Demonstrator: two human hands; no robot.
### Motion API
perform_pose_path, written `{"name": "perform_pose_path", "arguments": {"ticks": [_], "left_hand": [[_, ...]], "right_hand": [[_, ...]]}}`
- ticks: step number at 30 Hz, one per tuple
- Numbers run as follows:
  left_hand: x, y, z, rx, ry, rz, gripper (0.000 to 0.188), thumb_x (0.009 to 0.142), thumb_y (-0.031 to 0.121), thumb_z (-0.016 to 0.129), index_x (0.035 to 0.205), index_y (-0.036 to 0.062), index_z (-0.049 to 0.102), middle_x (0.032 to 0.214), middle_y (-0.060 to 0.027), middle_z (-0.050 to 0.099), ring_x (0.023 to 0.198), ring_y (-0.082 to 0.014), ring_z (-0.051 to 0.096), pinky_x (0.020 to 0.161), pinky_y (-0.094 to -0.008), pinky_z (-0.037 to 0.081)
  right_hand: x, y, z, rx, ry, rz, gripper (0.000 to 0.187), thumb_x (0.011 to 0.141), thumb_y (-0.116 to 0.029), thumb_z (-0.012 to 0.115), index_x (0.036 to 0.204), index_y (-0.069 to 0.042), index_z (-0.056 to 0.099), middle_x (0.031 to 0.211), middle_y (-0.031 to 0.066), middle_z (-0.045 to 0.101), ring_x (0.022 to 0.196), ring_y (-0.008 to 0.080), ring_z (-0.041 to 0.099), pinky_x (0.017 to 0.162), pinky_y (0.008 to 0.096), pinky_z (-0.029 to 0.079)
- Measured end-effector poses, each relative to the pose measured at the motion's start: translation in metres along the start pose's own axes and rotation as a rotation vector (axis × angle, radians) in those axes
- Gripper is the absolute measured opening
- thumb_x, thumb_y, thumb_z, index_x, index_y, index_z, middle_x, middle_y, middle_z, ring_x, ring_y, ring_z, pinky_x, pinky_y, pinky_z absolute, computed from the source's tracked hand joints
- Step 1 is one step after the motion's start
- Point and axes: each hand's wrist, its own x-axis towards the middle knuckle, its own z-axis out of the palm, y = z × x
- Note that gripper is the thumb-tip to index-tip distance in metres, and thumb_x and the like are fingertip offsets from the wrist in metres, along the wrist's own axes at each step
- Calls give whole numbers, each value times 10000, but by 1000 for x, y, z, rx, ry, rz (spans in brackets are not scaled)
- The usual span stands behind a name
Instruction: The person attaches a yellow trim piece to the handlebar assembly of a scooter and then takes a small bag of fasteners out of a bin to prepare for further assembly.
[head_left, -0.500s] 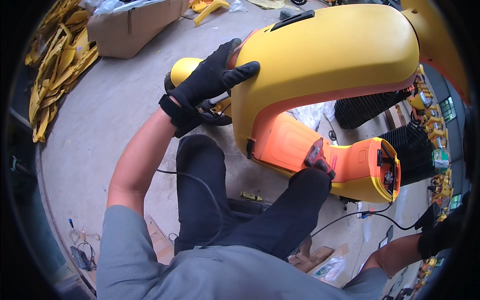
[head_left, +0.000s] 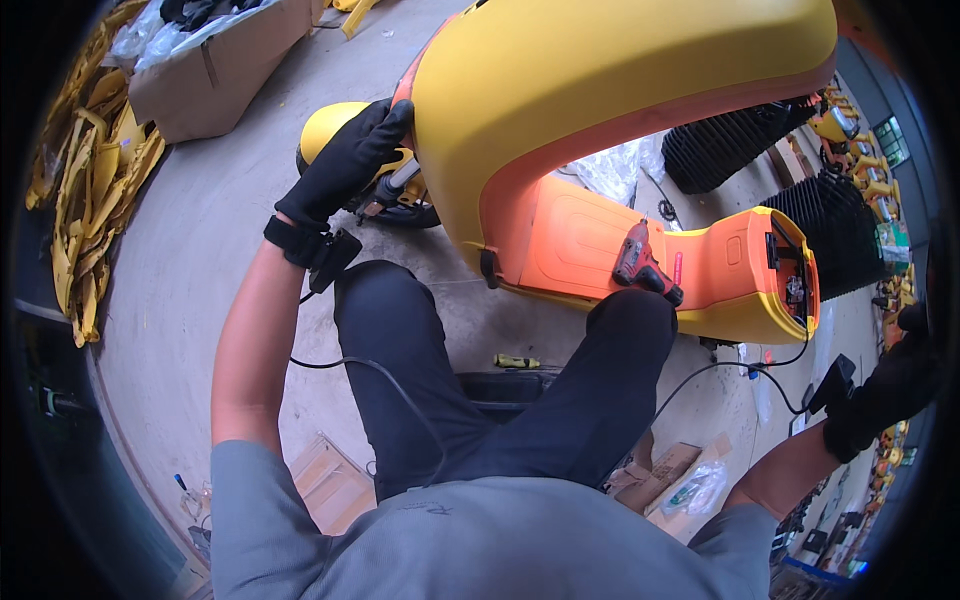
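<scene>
An electric scooter body with a yellow outer shell (head_left: 620, 70) and an orange footboard (head_left: 580, 240) stands before my knees. My left hand (head_left: 350, 160), in a black glove, lies with outstretched fingers against the shell's front edge, above the front wheel (head_left: 410, 212). Its thumb does not show. My right hand (head_left: 895, 380), gloved too, is out at the far right edge, past the scooter's seat base; its fingers are lost in the dark rim. On the footboard beside my right knee lies a red and black cordless driver (head_left: 643, 265).
Yellow plastic panels (head_left: 95, 200) are heaped at the left, beside a cardboard box (head_left: 220, 80) of plastic bags. Black ribbed stacks (head_left: 735, 145) stand beyond the footboard. A black cable (head_left: 400, 385) crosses my lap. A yellow-handled tool (head_left: 516, 361) lies between my knees.
My left thumb has come off the shell's face, and that hand now lies flatter along the front edge. My right hand has risen somewhat at the right. The whole view has shifted.
</scene>
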Motion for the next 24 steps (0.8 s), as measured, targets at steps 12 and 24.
{"name": "perform_pose_path", "arguments": {"ticks": [12, 24], "left_hand": [[-4, -52, -17, 186, -80, -110, 528, 960, 480, 444, 1175, 7, 534, 1007, -48, 616, 901, -110, 569, 793, -262, 464], [-4, -110, -26, 224, 36, -102, 365, 1016, 312, 337, 1172, 24, 498, 1012, -53, 558, 856, -133, 512, 725, -296, 468]], "right_hand": [[-292, 126, 46, 166, -1213, 1289, 388, 829, -267, 663, 1121, -45, 536, 777, 44, 595, 648, 120, 591, 574, 267, 493], [-447, 130, -28, -112, -1150, 1110, 393, 796, -318, 685, 1029, -18, 586, 759, 91, 633, 650, 137, 610, 571, 294, 495]]}}
